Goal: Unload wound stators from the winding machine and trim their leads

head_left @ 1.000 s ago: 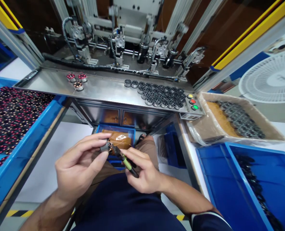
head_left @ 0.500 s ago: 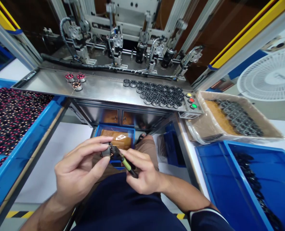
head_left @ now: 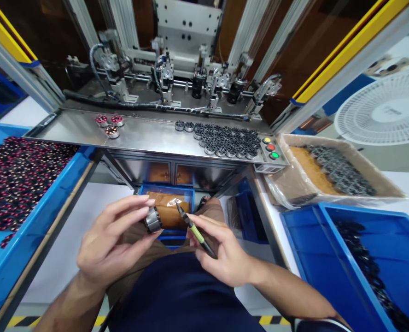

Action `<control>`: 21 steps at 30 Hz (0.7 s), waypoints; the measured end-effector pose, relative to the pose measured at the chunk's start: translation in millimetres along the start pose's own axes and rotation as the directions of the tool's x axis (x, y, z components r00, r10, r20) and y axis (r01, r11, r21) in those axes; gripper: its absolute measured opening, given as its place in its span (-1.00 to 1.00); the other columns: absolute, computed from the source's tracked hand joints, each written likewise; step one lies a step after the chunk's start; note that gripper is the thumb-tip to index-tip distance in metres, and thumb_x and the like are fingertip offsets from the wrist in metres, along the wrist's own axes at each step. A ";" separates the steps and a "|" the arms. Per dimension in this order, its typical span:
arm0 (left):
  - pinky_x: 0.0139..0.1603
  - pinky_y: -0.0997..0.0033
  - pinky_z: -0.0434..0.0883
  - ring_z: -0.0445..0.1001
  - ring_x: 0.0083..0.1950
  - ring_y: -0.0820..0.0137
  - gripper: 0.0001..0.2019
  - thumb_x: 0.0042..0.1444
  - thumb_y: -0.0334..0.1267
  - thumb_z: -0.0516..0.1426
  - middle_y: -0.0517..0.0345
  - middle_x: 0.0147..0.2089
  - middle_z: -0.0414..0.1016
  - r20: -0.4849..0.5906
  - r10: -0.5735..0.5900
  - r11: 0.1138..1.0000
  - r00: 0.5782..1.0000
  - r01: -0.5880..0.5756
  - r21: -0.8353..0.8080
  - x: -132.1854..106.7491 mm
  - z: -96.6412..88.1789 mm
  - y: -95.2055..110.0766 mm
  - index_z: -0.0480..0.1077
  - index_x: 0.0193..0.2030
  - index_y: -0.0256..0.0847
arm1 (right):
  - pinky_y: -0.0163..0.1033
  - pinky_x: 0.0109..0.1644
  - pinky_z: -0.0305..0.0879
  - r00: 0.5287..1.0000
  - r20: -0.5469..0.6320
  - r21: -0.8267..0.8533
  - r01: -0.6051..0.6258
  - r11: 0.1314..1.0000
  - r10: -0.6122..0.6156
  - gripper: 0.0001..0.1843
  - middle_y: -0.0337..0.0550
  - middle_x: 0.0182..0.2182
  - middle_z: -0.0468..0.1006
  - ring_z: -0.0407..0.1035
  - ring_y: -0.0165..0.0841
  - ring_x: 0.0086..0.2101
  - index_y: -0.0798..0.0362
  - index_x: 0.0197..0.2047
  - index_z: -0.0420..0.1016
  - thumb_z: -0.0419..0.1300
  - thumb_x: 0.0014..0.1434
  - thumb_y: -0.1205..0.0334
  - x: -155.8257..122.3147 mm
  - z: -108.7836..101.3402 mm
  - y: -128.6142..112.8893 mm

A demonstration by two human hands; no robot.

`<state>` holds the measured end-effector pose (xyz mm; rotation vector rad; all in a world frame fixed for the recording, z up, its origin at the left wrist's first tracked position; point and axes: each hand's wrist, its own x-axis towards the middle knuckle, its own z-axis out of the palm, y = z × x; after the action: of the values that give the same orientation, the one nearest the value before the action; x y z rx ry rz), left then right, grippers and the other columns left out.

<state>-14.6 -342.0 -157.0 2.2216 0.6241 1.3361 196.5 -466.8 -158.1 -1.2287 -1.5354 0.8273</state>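
Note:
Between the fingertips and thumb of my left hand (head_left: 116,235) is a motor stator (head_left: 153,220), a short grey ring with dark slotted ends, tilted on its side. My right hand (head_left: 221,249) is closed around small cutting pliers (head_left: 196,233) with black and green handles. Their narrow dark tip points up and away from me, to the right of the stator and apart from it. Both hands are above my lap. On the steel ledge (head_left: 145,136) sit three stators wound with copper (head_left: 112,132), two of them red-topped.
Many dark stator cores (head_left: 228,138) stand on the ledge beside coloured push buttons (head_left: 271,147). A blue bin (head_left: 57,189) of wound parts is at left. At right are a lined carton (head_left: 287,161), a blue crate (head_left: 303,249) and a fan (head_left: 380,110). Machine fixtures (head_left: 166,74) rise behind.
The pliers have come away from the stator, moving right with my right hand, and their tip has swung upward. The stator has turned in my left hand, showing more of its side.

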 end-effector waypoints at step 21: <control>0.19 0.31 0.51 0.55 0.13 0.32 -0.16 -0.15 -0.73 0.30 0.12 0.17 0.54 0.058 0.113 0.994 0.992 -0.113 -0.008 -2.7 -6.6 9.4 0.33 0.28 -0.05 | -0.11 -0.09 0.47 0.972 0.235 0.317 -0.106 0.943 0.031 -0.09 -0.10 -0.17 0.50 0.47 -0.32 -0.22 -0.06 0.36 0.18 0.09 -0.08 0.59 -3.9 -2.2 -24.2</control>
<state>-20.3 -350.0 -150.4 2.3136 0.4799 1.3198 191.3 -477.0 -136.2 -0.9715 -1.4638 1.2514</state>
